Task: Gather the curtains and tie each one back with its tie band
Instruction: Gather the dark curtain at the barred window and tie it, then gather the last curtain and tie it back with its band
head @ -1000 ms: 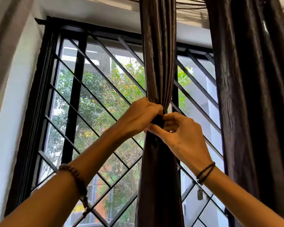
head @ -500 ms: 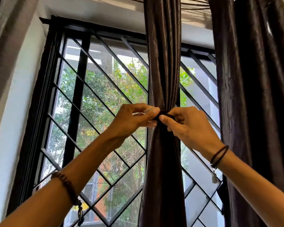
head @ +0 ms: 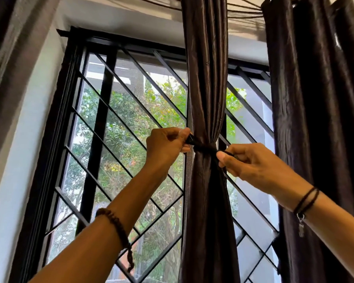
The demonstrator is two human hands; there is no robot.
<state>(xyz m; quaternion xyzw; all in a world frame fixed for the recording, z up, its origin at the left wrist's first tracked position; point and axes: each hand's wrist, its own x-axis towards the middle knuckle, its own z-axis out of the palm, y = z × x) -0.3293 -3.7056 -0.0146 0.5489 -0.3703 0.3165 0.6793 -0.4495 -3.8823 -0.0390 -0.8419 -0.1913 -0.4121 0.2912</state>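
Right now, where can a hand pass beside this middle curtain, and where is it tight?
Free: between the gathered curtain and the hanging curtain, above the right hand; and left of the gathered curtain, before the window grille, above the left hand. Crowded: at the tie band, where both hands pinch its ends.

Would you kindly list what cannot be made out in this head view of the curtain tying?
Tie band ends, head view: hidden inside the pinching left hand and right hand; knot state unclear.
Band's rear, head view: behind the gathered curtain.
Right curtain, head view: cut by the right edge; whether it is tied is unseen.
Far-left fabric, head view: blurred, cut by the left edge.
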